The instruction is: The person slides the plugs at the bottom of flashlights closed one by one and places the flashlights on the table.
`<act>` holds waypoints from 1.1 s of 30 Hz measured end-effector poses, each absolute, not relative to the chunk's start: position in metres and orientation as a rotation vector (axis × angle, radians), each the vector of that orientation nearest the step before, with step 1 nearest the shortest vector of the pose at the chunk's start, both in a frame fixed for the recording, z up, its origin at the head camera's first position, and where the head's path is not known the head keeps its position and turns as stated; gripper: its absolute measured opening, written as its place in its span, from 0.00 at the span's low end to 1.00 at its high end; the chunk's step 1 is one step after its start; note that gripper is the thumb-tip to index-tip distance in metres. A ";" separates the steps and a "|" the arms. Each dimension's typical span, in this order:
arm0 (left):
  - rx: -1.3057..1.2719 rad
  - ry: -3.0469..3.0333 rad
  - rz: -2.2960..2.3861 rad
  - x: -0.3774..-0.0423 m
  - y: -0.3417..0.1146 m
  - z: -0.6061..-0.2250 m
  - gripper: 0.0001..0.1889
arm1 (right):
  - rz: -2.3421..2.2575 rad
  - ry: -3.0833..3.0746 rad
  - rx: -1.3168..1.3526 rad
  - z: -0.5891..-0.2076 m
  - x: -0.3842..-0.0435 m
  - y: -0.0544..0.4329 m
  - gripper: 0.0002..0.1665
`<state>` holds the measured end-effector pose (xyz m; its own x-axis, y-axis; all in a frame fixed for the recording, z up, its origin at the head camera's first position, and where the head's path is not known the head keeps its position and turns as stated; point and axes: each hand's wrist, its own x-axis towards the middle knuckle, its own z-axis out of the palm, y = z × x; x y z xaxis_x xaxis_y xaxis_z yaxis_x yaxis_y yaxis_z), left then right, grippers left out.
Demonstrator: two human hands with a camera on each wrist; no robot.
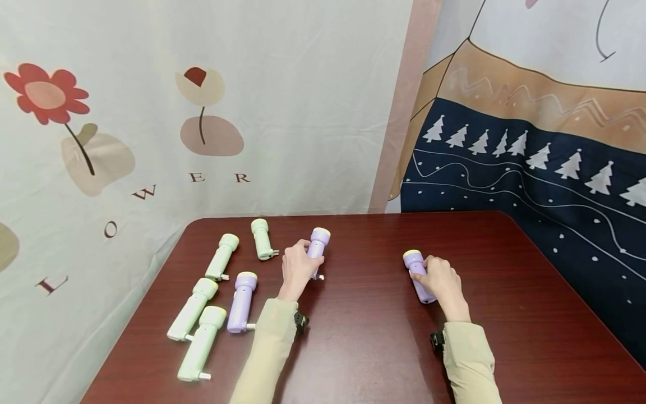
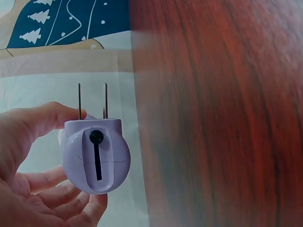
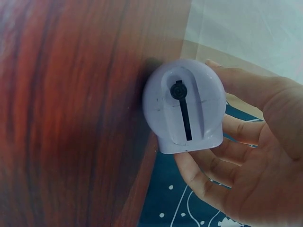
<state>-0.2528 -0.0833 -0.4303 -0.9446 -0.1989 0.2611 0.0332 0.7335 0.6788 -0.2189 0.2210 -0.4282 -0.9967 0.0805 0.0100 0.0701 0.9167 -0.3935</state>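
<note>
My left hand (image 1: 298, 266) grips a purple flashlight (image 1: 319, 237) with a pale yellow head rim, at the back middle of the table. In the left wrist view, two metal plug prongs stand out from the end of this flashlight (image 2: 75, 161), beside a black slot. Thumb and fingers go round its body. Further right, my right hand (image 1: 444, 280) holds another purple flashlight (image 1: 414, 259), its head pointing away and slightly left. The right wrist view has this flashlight's end (image 3: 208, 99) close to the tabletop, with a black slot and no prongs showing.
A third purple flashlight (image 1: 241, 303) lies left of my left forearm, a prong sticking out. Several green flashlights lie on the left side, among them one at the back (image 1: 262, 240) and one nearest me (image 1: 199, 348). Printed curtains hang behind the dark red table (image 1: 363, 336).
</note>
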 end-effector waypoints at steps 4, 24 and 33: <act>0.130 -2.619 -1.045 -0.252 -0.080 -0.431 0.23 | 0.616 -3.047 -0.119 -0.429 -0.219 0.221 0.27; 0.173 -2.589 -1.200 -0.247 -0.061 -0.430 0.23 | 0.544 -2.957 -0.071 -0.423 -0.218 0.216 0.24; 0.158 -2.543 -1.246 -0.243 -0.049 -0.432 0.22 | 0.509 -2.839 0.095 -0.416 -0.217 0.197 0.24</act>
<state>-0.2430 -0.0489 -0.4318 -0.9476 -0.2299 0.2217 0.0344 0.6166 0.7865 -0.2172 0.1970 -0.4161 -0.9653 -0.0192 0.2603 -0.1084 0.9367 -0.3329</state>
